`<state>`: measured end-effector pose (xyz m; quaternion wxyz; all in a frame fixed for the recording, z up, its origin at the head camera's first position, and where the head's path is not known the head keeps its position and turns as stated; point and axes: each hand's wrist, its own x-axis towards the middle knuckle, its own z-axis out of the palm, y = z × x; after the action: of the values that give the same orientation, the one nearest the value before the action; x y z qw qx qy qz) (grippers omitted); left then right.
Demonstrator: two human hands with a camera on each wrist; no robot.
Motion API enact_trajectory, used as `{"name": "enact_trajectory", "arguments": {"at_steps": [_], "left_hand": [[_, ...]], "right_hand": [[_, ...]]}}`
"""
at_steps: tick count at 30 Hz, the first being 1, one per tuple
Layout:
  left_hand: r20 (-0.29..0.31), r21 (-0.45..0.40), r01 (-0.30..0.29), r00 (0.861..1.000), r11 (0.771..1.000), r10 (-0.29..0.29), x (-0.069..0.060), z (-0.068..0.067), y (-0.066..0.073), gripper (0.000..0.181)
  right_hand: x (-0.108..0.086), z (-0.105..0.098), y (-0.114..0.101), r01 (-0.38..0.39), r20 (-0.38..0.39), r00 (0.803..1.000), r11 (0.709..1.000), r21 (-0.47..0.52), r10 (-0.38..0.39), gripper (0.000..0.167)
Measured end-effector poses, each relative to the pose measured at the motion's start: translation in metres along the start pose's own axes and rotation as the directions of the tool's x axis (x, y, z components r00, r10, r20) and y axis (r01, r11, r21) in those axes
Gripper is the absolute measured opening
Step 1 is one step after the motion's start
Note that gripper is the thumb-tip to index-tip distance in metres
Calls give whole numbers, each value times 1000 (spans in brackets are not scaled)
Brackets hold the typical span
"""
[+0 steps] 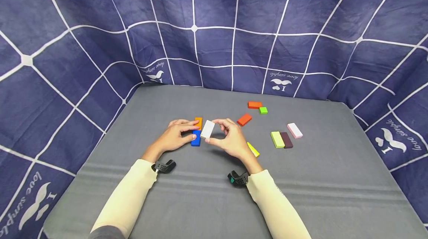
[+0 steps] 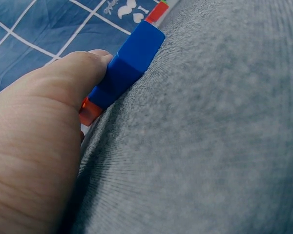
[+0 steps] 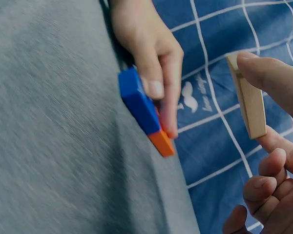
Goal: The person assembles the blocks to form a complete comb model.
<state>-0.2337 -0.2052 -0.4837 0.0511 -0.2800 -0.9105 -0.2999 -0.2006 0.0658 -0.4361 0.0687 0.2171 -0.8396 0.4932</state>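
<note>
My right hand (image 1: pixel 230 137) pinches a block (image 1: pixel 208 129) by its two ends, between thumb and a fingertip, in the head view. Its face looks white there; the right wrist view shows bare wood-coloured sides on the same wooden block (image 3: pixel 251 105). Just left of it, a blue block (image 1: pixel 195 138) and an orange block (image 1: pixel 198 122) lie end to end on the grey surface. The thumb of my left hand (image 1: pixel 175 135) touches the blue block (image 2: pixel 132 61), and its fingers reach over the orange one, partly hiding it.
Right of the hands lie a yellow block (image 1: pixel 253 149), two red blocks (image 1: pixel 244 119), a small green block (image 1: pixel 263 110), a pale yellow-green block (image 1: pixel 277 139), a dark maroon block (image 1: pixel 286 140) and a pale pink block (image 1: pixel 294 130). Blue checked cloth (image 1: pixel 214 45) hangs around the grey table (image 1: pixel 200 202).
</note>
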Motion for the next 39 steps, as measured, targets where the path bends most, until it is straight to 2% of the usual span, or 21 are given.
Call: {"name": "enact_trajectory", "arguments": {"at_steps": [10, 19, 31, 39], "left_hand": [[5, -14, 9, 1000, 1000, -9, 1, -1, 0, 41], [-13, 13, -19, 1000, 1000, 19, 2, 1, -1, 40], [15, -10, 23, 1000, 1000, -23, -1, -1, 2, 41], [3, -12, -1, 1000, 1000, 1, 0, -2, 3, 39]], "right_hand": [[-7, 23, -3, 16, 104, 995, 1000, -25, -13, 57], [-14, 39, -1, 59, 177, 983, 996, -63, -47, 60], [-18, 43, 1, 71, 267, 963, 987, -146, -29, 59], [-18, 45, 0, 92, 286, 958, 977, -193, -34, 59]]}}
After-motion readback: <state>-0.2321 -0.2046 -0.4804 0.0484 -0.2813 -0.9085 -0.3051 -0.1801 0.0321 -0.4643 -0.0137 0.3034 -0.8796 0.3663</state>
